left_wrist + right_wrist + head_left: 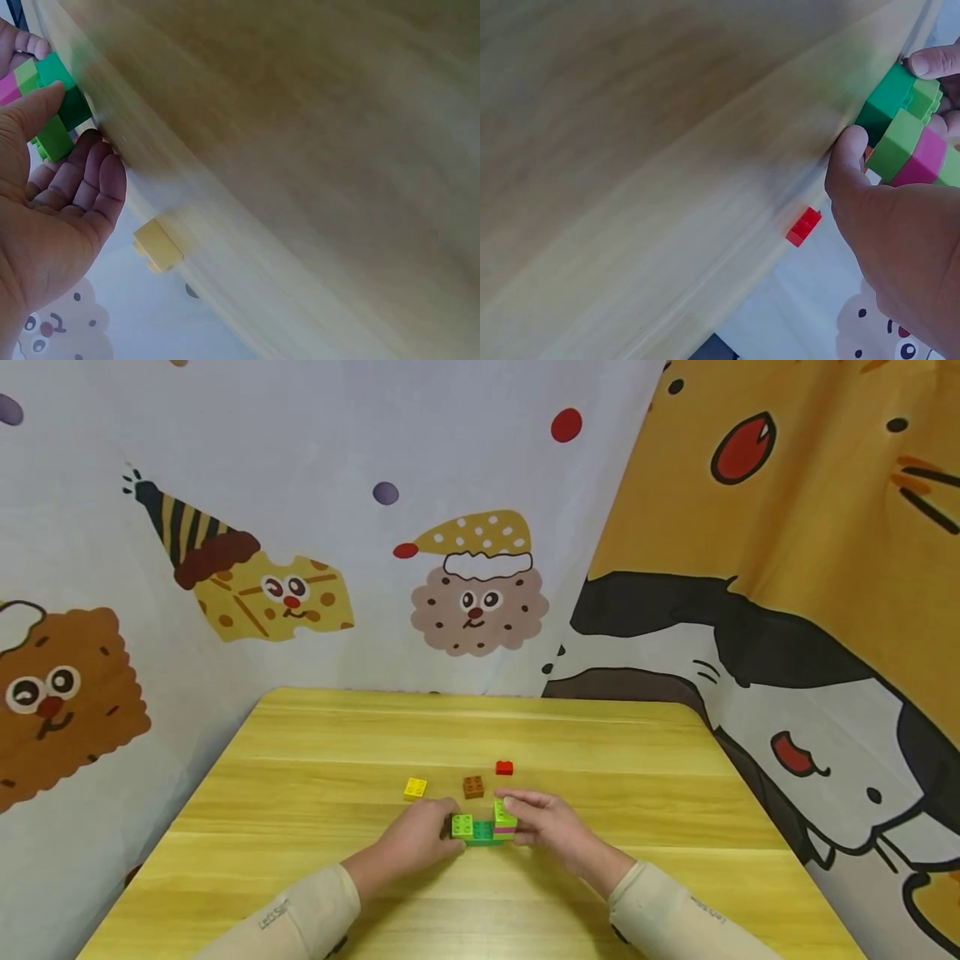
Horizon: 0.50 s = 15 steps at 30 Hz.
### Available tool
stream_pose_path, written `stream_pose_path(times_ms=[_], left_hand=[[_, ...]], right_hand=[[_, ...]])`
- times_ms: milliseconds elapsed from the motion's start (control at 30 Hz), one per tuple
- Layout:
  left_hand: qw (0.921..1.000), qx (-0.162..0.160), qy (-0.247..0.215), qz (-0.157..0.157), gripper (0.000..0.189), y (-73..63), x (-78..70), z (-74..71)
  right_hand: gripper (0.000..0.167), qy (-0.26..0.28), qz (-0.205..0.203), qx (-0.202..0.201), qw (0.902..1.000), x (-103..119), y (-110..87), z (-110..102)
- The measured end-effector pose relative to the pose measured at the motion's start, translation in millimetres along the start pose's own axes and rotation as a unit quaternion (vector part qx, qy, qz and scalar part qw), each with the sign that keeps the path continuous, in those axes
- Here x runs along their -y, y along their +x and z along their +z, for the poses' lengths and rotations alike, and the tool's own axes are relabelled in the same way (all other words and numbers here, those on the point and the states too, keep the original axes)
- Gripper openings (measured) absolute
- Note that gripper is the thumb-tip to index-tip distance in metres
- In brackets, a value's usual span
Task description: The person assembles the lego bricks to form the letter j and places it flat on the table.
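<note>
A dark green building block (482, 832) lies studs up on the table, forming the base of a small build. One light green block (462, 825) sits on its left end. Stacked on its right end are light green blocks with a pink block (922, 157) sandwiched between them. My left hand (420, 837) holds the left end of the build, thumb on the dark green base in the left wrist view. From the other side, my right hand (557, 828) grips the taller stack, its fingers behind and over the top. The far fingertips are partly hidden.
Behind the build, a yellow block (415, 789), a brown block (473, 787) and a small red block (504, 768) lie apart on the wooden table (480, 731). A cartoon-printed cloth (465, 443) hangs beyond the table's far edge.
</note>
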<state>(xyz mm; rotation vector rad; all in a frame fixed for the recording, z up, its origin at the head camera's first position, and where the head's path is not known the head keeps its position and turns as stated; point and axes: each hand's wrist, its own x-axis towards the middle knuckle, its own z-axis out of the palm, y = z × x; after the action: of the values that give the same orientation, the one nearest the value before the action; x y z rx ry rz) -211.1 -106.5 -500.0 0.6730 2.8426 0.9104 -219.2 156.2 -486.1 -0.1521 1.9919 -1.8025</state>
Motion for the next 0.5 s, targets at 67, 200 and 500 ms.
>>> stream_pose_path(times_ms=[67,200,500], left_hand=[[1.0000,0.001,-0.002,-0.001,0.036,-1.0,-1.2,-0.7],[0.9999,0.005,-0.008,-0.007,0.041,-3.0,-3.0,-1.8],[0.9997,0.005,-0.015,-0.020,0.057,-13.3,6.5,-4.7]], right_hand=[[0.061,-0.002,0.002,0.002,1.0000,-0.3,1.0,-1.5],[0.062,-0.004,0.007,0.010,0.9999,-1.0,2.9,-6.1],[0.063,-0.007,0.008,0.025,0.9996,-5.8,5.0,-17.1]])
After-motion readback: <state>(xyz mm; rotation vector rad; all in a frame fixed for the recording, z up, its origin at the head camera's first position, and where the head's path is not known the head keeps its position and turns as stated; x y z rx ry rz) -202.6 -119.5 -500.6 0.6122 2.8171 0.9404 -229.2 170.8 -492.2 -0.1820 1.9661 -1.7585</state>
